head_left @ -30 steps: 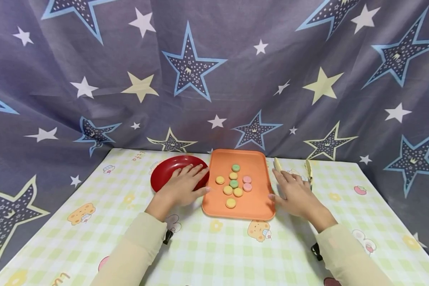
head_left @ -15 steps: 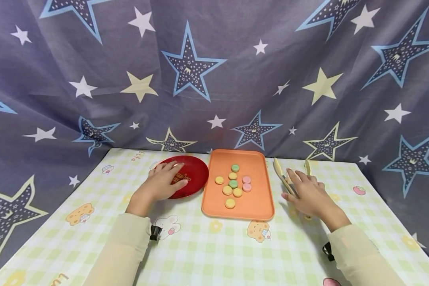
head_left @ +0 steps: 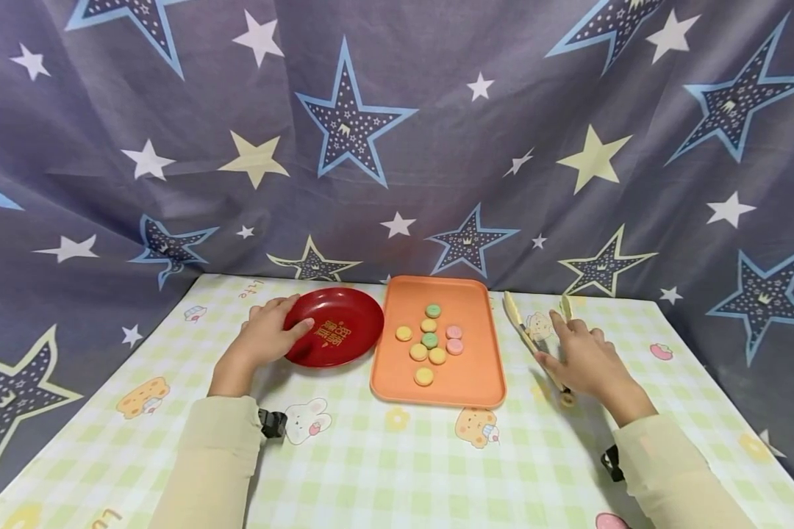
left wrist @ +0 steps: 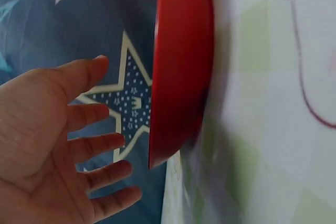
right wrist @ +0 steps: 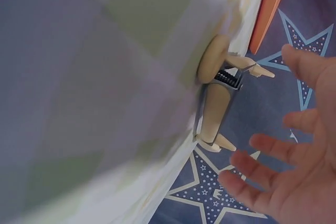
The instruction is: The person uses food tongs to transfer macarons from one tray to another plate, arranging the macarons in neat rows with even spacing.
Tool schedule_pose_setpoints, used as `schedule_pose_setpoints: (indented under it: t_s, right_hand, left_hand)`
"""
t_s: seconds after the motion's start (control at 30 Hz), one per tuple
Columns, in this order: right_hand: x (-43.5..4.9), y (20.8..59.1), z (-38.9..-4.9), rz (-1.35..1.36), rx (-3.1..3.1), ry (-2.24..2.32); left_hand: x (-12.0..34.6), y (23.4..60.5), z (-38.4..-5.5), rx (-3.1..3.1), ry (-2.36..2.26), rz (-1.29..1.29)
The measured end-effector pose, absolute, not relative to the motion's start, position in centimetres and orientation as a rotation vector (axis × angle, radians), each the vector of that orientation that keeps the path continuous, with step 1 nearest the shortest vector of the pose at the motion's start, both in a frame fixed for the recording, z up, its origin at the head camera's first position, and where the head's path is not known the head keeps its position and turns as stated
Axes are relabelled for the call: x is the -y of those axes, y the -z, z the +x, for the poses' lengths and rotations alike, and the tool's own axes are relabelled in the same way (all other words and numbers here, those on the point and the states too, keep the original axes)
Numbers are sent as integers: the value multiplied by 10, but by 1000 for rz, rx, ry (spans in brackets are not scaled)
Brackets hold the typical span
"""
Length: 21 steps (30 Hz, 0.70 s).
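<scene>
Looking through the head view, I have the left hand at the left edge of the round glossy red plate with gold lettering, its thumb over the rim. Right of that plate, the rectangular orange tray bears small round yellow, green and pink pieces. Right again, the cream-and-metal tongs lie splayed beneath the right hand, which covers much of their far arm. I judge the step as lining up both hands: I'd keep each low and level, clear of the tray.

Left wrist view: fingers spread, holding nothing, a gap showing before the plate's rim. Thumb above and fingers beneath would suit that lip. The plate's top is out of sight.

Right wrist view: fingers loosely extended, gripping nothing, apart from the tongs; I'd centre the palm over both arms. Their tips are hard to make out, and the tray is cut off.
</scene>
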State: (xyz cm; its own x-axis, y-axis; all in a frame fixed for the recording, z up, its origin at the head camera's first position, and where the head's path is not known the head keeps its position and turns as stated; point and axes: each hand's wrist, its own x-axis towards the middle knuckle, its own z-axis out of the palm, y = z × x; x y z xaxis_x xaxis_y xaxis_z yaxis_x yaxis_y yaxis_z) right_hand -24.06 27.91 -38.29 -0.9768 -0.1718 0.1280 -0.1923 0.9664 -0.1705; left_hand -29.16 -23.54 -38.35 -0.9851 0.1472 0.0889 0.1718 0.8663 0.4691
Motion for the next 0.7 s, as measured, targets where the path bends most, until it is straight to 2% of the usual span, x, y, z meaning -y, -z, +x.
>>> schedule_pose_setpoints:
  t_s: [0.37, 0.7]
  right_hand:
    - [-288, 388, -243, 113, 3057, -360]
    - [-294, 391, -244, 44, 3108, -431]
  left_hand:
    - [264, 391, -297, 2963, 1040, -30]
    - [271, 397, -296, 2682, 1939, 237]
